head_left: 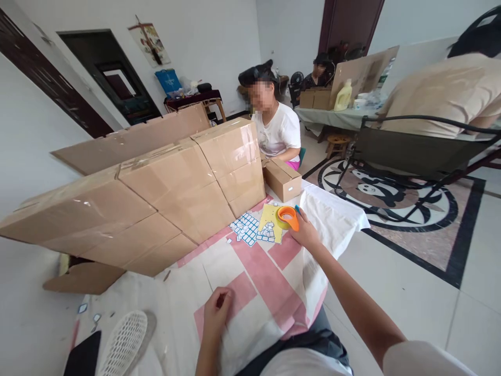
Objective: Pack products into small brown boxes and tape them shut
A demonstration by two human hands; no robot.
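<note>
An orange tape dispenser (294, 223) with a yellowish roll of tape is in my right hand (307, 235). It lies over the edge of a yellow card (269, 213) on the table. Small white pieces are heaped on this card's lower part. To its left, a sheet of white labels with blue borders (247, 228) touches the card. My left hand (218, 308) rests on the pink and white tablecloth (270, 284) nearer to me, its fingers curled into a loose fist with nothing visible in them.
Stacked cardboard boxes (176, 193) form a wall along the table's far left side. A smaller carton (284, 180) stands at the far end, before a seated person (277, 125). A white mesh insole (125, 342) and a dark flat object (83, 355) lie front left. A folding chair (422, 146) stands right.
</note>
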